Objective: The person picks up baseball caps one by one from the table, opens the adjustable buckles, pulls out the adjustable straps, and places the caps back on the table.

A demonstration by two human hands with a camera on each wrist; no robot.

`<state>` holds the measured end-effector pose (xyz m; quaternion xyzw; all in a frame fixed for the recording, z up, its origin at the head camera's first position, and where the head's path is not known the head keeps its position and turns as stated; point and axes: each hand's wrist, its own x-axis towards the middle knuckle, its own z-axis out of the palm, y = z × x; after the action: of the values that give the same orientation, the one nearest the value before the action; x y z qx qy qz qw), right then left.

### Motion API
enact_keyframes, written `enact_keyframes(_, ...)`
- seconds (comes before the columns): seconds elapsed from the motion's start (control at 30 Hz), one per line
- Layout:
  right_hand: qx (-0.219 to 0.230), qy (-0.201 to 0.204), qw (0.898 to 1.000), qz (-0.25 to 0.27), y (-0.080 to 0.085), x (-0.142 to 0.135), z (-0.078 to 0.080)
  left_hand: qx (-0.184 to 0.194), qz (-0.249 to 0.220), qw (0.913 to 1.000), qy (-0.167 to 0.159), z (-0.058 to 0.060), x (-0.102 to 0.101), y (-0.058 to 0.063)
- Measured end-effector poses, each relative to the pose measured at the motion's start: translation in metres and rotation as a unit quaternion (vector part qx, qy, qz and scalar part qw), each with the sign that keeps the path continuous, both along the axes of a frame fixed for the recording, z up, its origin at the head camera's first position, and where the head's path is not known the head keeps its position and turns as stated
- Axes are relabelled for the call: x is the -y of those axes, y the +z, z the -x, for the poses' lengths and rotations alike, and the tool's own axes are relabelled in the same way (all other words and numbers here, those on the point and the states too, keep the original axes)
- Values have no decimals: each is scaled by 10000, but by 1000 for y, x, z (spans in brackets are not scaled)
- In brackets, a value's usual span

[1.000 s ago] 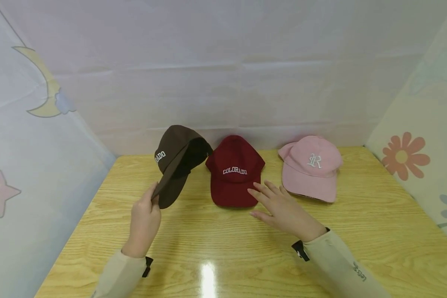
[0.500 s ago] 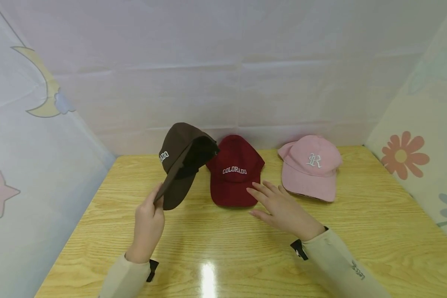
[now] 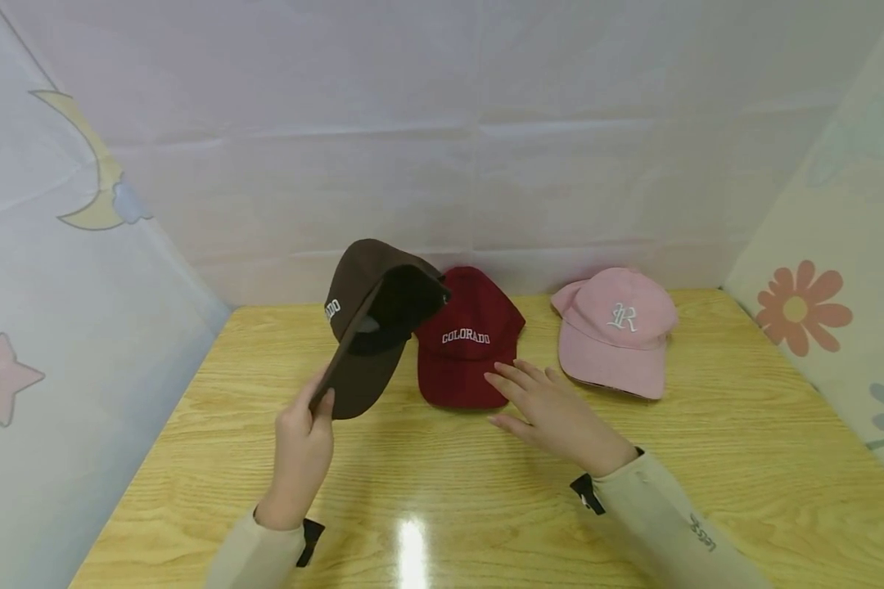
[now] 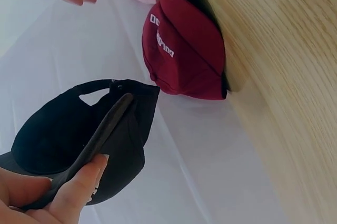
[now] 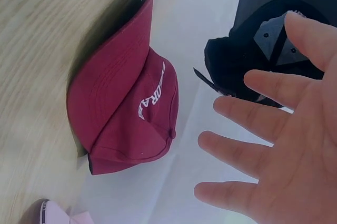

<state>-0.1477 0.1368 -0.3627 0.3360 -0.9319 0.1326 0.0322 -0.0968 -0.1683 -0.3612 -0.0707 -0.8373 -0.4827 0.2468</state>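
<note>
My left hand (image 3: 304, 458) pinches the brim of a dark brown baseball cap (image 3: 357, 286), thumb on one face and fingers on the other. The brown cap is tilted, its dark hollow inside turned to the right and its back edge overlapping the red cap in the head view. A dark red cap (image 3: 466, 327) lettered COLORADO sits on the table, brim toward me. Over the red cap's front right corner hovers my right hand (image 3: 560, 417), fingers spread and holding nothing; the right wrist view shows its palm (image 5: 300, 155) apart from the red cap.
A pink cap (image 3: 619, 331) with a white letter R sits on the wooden table (image 3: 744, 458) to the right. A pale cloth wall (image 3: 442, 164) rises along the back edge, with printed cloth walls at both sides.
My left hand has carried the brown cap a little to the right, turning its inside more toward me. The right hand has barely moved, and the red and pink caps have stayed in place.
</note>
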Motion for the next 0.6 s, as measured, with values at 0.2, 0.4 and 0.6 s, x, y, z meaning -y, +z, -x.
enact_keyframes(0.2, 61, -1, 10000, 39, -2, 2, 1, 196, -249, 9995, 20, -6, -6, 2)
enact_keyframes(0.4, 59, 34, 10000, 61, -3, 6, 2, 10, -385, 9992, -100, -11, -13, 2)
enact_keyframes(0.6, 53, 40, 9999, 122, -2, 8, 2, -86, -418, 9990, -139, -16, -19, 2)
